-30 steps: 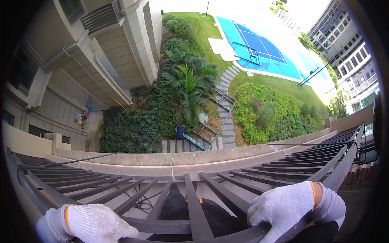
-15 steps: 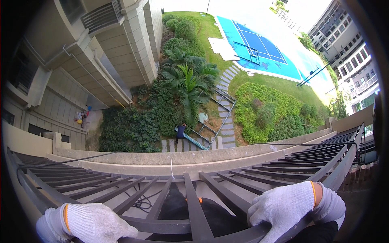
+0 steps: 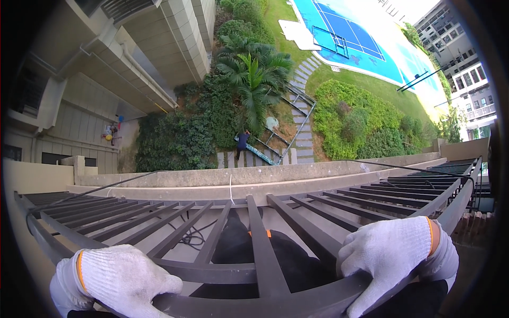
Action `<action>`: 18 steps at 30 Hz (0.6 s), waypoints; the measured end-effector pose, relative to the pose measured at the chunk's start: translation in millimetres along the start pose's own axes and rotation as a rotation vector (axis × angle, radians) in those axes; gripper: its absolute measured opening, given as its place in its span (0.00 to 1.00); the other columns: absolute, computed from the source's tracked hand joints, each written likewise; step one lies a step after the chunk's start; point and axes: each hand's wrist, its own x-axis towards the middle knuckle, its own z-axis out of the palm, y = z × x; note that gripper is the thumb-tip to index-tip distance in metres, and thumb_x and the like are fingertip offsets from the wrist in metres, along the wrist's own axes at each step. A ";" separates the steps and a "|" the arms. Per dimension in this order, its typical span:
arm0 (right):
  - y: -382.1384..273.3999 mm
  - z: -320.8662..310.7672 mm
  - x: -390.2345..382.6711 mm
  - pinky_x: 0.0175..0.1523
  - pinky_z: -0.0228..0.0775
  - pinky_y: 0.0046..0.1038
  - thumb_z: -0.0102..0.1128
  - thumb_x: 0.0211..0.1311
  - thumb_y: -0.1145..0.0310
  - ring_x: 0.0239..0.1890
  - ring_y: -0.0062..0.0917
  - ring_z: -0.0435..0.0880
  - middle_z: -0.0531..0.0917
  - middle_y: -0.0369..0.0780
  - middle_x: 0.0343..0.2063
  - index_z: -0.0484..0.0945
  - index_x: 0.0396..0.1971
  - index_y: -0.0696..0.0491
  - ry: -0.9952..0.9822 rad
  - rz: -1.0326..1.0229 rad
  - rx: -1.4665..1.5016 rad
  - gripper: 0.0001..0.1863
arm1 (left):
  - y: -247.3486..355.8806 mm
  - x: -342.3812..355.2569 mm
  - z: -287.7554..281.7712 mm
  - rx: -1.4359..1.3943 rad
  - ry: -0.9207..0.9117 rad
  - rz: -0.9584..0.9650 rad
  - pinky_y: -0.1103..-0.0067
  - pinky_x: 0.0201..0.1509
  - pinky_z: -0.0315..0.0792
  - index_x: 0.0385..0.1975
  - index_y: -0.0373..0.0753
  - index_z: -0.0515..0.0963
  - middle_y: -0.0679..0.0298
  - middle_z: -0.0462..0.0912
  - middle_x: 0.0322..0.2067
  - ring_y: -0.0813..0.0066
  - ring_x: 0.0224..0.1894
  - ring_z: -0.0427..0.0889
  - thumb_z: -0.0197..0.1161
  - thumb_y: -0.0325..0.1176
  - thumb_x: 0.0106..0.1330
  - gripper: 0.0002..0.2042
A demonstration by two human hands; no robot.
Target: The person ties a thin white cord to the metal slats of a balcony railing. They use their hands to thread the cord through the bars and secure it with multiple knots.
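Note:
My left hand (image 3: 121,278), in a white knit glove with an orange cuff edge, is closed around the dark brown metal railing (image 3: 289,303) at the lower left. On the right side, my right hand (image 3: 389,254) grips the same railing in a matching glove, its fingers over the far side and its thumb toward me. The fingertips of both hands are partly hidden. Between the bars (image 3: 261,249) my dark-clothed legs (image 3: 233,241) show, with a small orange patch near them.
Beyond the bars run a concrete ledge (image 3: 307,173), a white cord (image 3: 230,188) and black cables (image 3: 193,237). Far below, a person (image 3: 242,141) in dark blue stands by a metal frame (image 3: 275,155). A palm (image 3: 254,79), hedges (image 3: 360,114) and a blue court (image 3: 347,32) lie beyond.
My view has tilted down, so the ground and ledge sit higher in the picture and more of the railing shows. Both hands keep their hold on the railing.

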 end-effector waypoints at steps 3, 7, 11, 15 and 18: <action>-0.1 0.0 1.2 0.54 0.84 0.47 0.94 0.59 0.35 0.46 0.51 0.89 0.87 0.47 0.33 0.87 0.27 0.56 0.011 -0.003 0.004 0.36 | -1.2 -2.6 -1.6 -0.045 -0.057 -0.090 0.51 0.47 0.84 0.43 0.36 0.92 0.46 0.91 0.33 0.35 0.40 0.94 0.84 0.67 0.69 0.33; -0.8 -0.8 0.6 0.54 0.84 0.47 0.94 0.58 0.35 0.46 0.51 0.89 0.87 0.47 0.33 0.87 0.26 0.56 0.011 0.012 0.000 0.36 | -1.6 1.1 -1.2 -0.038 -0.041 -0.041 0.52 0.46 0.84 0.42 0.37 0.91 0.46 0.91 0.32 0.36 0.39 0.94 0.86 0.66 0.68 0.32; 0.9 -1.0 1.3 0.53 0.84 0.47 0.94 0.58 0.35 0.45 0.50 0.89 0.87 0.46 0.33 0.86 0.26 0.56 0.010 -0.001 -0.007 0.36 | 1.0 3.2 -2.5 -0.037 -0.035 -0.040 0.52 0.46 0.84 0.42 0.37 0.91 0.45 0.91 0.32 0.36 0.40 0.94 0.86 0.66 0.67 0.32; 1.7 -0.6 1.2 0.53 0.84 0.47 0.95 0.57 0.35 0.44 0.50 0.89 0.87 0.46 0.33 0.86 0.26 0.56 0.018 -0.004 -0.002 0.36 | 2.6 0.7 -5.8 -0.049 -0.064 -0.093 0.51 0.47 0.83 0.44 0.37 0.91 0.44 0.91 0.32 0.35 0.40 0.94 0.84 0.67 0.68 0.32; 2.7 0.1 1.5 0.52 0.84 0.47 0.96 0.57 0.36 0.44 0.51 0.90 0.88 0.46 0.33 0.87 0.27 0.56 0.027 -0.012 0.003 0.36 | 2.6 1.9 -5.5 -0.054 -0.068 -0.099 0.51 0.47 0.83 0.44 0.37 0.91 0.44 0.90 0.32 0.35 0.40 0.94 0.84 0.67 0.68 0.32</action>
